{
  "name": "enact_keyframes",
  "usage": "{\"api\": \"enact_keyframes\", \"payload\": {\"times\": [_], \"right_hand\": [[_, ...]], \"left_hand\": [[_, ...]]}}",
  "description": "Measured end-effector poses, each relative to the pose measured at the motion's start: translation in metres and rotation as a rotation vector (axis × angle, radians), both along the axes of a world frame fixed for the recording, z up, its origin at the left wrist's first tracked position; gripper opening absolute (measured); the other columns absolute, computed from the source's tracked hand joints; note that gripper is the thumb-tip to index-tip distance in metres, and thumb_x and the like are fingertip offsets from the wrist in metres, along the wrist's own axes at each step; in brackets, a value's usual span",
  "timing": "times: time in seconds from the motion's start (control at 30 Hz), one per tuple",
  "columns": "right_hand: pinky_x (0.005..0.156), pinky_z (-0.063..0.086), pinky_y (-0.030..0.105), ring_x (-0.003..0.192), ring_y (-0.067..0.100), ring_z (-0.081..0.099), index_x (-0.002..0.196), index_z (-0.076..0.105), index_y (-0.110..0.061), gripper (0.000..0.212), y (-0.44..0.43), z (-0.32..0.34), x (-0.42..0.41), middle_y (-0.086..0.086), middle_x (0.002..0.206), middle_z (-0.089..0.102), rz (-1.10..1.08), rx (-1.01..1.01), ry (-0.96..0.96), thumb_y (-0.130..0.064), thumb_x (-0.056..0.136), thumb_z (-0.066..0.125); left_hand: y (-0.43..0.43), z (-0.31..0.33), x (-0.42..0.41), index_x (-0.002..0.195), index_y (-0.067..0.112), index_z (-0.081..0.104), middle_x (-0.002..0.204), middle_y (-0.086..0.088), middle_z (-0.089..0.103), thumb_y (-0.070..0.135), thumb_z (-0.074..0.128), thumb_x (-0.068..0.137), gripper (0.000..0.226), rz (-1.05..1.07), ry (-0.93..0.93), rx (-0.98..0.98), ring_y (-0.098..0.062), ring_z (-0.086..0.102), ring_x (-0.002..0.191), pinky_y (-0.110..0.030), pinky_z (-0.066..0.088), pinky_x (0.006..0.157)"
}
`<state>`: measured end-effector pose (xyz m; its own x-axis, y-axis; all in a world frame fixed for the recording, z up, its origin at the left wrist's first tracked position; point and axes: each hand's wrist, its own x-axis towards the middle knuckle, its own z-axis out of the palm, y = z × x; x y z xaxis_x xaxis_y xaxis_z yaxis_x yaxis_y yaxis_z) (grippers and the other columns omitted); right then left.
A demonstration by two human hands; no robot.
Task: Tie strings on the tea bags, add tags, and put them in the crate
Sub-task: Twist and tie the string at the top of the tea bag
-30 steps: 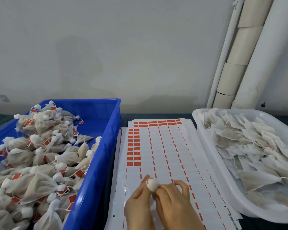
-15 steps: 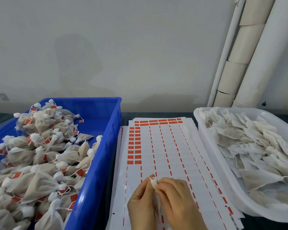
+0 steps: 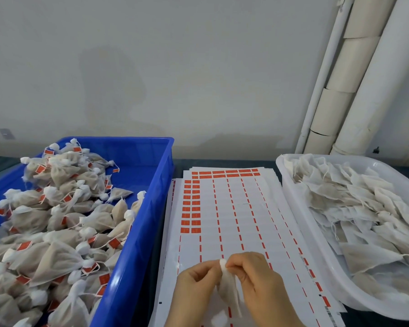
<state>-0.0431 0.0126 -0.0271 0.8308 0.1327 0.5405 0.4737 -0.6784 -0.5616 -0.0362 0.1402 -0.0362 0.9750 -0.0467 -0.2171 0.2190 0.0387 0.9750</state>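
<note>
My left hand [image 3: 195, 286] and my right hand [image 3: 260, 282] meet at the bottom centre and pinch the gathered neck of one white mesh tea bag [image 3: 228, 289], whose body hangs down between them. They are above a stack of white sheets with red tags [image 3: 229, 208]. To the left stands a blue crate [image 3: 149, 208] heaped with tied, tagged tea bags [image 3: 64, 208]. On the right a white tub [image 3: 316, 244] holds several loose untied tea bags [image 3: 364, 208].
A pale wall runs behind the dark table. White pipes and cardboard tubes [image 3: 354, 79] lean in the back right corner. The crate and the tub flank the tag sheets closely on both sides.
The bag's bunched top stood round between my fingers a second ago; now both hands have closed in on its neck and the body hangs lower. My hands shifted slightly right.
</note>
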Motion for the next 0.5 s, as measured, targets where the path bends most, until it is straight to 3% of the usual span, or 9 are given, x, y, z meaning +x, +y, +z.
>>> {"api": "enact_keyframes", "payload": {"times": [0.1,0.13,0.2,0.3,0.37,0.4,0.5], "right_hand": [[0.057,0.047,0.008,0.075,0.008,0.047,0.068,0.066,-0.016,0.033,0.002,-0.004,0.008,-0.004,0.056,0.062,0.007,-0.191,-0.282,-0.028,0.094,0.05],[0.061,0.046,0.009,0.076,0.007,0.046,0.061,0.067,-0.014,0.045,0.001,-0.005,0.009,-0.006,0.055,0.062,-0.011,-0.256,-0.337,-0.025,0.097,0.043],[0.071,0.045,0.014,0.072,0.002,0.05,0.059,0.068,-0.014,0.058,0.002,-0.002,0.003,-0.009,0.059,0.062,-0.008,-0.321,-0.305,-0.03,0.1,0.03],[0.078,0.043,0.019,0.066,0.004,0.064,0.063,0.071,-0.018,0.052,0.004,-0.002,-0.007,-0.007,0.065,0.065,-0.028,-0.39,-0.337,-0.035,0.098,0.035],[0.076,0.043,0.022,0.068,0.004,0.063,0.061,0.071,-0.016,0.065,0.009,0.0,-0.009,-0.007,0.063,0.066,-0.088,-0.283,-0.321,-0.036,0.1,0.024],[0.074,0.044,0.023,0.071,0.003,0.058,0.061,0.072,-0.015,0.07,0.012,0.003,-0.011,-0.007,0.063,0.066,-0.118,-0.194,-0.27,-0.038,0.1,0.019],[0.066,0.048,0.014,0.076,0.003,0.051,0.064,0.07,-0.022,0.053,0.016,0.004,-0.013,-0.021,0.067,0.064,-0.16,0.031,-0.13,-0.052,0.091,0.036]], "left_hand": [[0.004,0.002,0.001,0.068,0.04,0.075,0.085,0.022,0.072,0.016,0.063,0.087,0.033,-0.034,-0.068,0.042,0.001,0.063,0.093,-0.007,0.044,0.068],[0.003,0.001,0.001,0.069,0.041,0.075,0.087,0.023,0.072,0.019,0.066,0.083,0.028,-0.028,-0.092,0.02,0.003,0.063,0.093,-0.007,0.046,0.065],[-0.001,0.001,-0.001,0.073,0.036,0.077,0.089,0.02,0.073,0.027,0.07,0.072,0.011,0.046,-0.114,-0.039,-0.002,0.063,0.096,-0.008,0.048,0.063],[-0.012,-0.005,-0.001,0.071,0.031,0.078,0.086,0.015,0.074,0.017,0.07,0.076,0.016,0.188,-0.045,-0.159,-0.008,0.062,0.095,-0.014,0.049,0.071],[-0.017,-0.007,-0.002,0.077,0.026,0.078,0.088,0.012,0.075,0.014,0.068,0.079,0.016,0.242,0.011,-0.204,-0.011,0.063,0.095,-0.024,0.052,0.081],[-0.018,-0.006,-0.002,0.081,0.024,0.077,0.085,0.012,0.075,0.012,0.065,0.081,0.016,0.243,0.025,-0.221,-0.011,0.066,0.09,-0.024,0.054,0.078],[-0.016,-0.004,-0.004,0.077,0.02,0.078,0.073,0.008,0.074,0.01,0.062,0.08,0.019,0.171,0.051,-0.317,-0.005,0.07,0.069,-0.013,0.053,0.05]]}}
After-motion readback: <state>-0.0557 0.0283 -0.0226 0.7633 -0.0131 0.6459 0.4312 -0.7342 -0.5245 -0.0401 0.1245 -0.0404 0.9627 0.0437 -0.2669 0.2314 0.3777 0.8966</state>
